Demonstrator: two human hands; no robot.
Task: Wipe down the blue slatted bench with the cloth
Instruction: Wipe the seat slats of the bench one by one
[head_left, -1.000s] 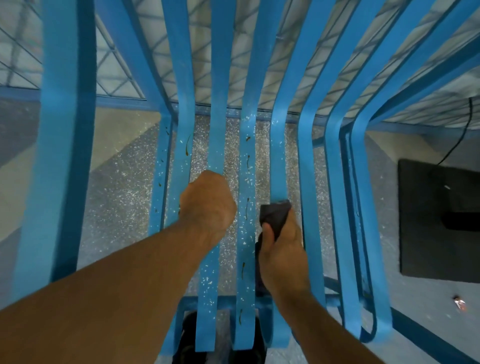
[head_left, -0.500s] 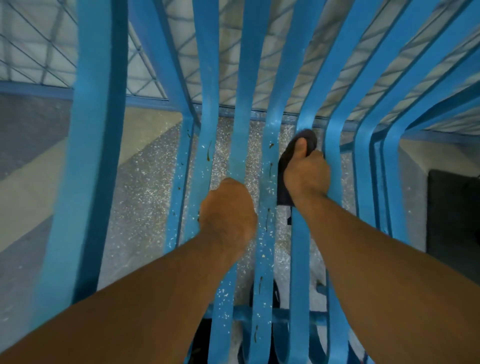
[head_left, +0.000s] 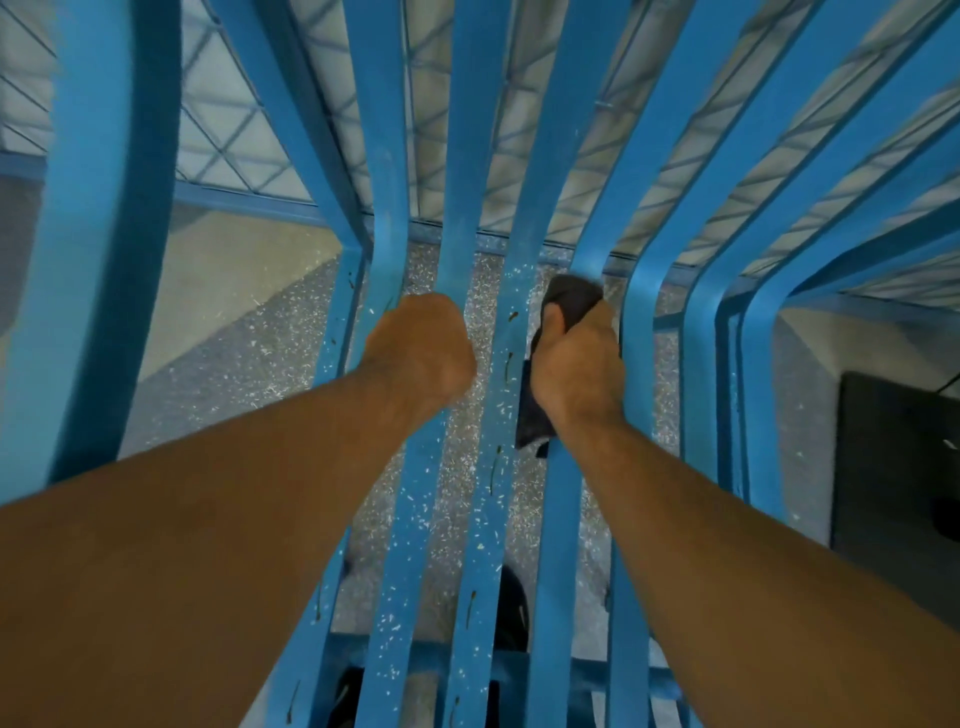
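Head view: with right grip (head_left: 576, 364) clenched on the cloth (head_left: 571, 299), left grip (head_left: 421, 348) fisted round a nearby slat (head_left: 460, 218), keep cloth wrapped tight; drag the slat's full length.

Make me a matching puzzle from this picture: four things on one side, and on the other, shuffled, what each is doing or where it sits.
Things:
1. left hand
2. right hand
3. cloth
4. black mat

States:
A. lies on the floor, far right
B. grips a bench slat, no cloth
C. dark, wrapped on a slat under a palm
D. holds the cloth against a slat

Pairs: 1-B, 2-D, 3-C, 4-A.
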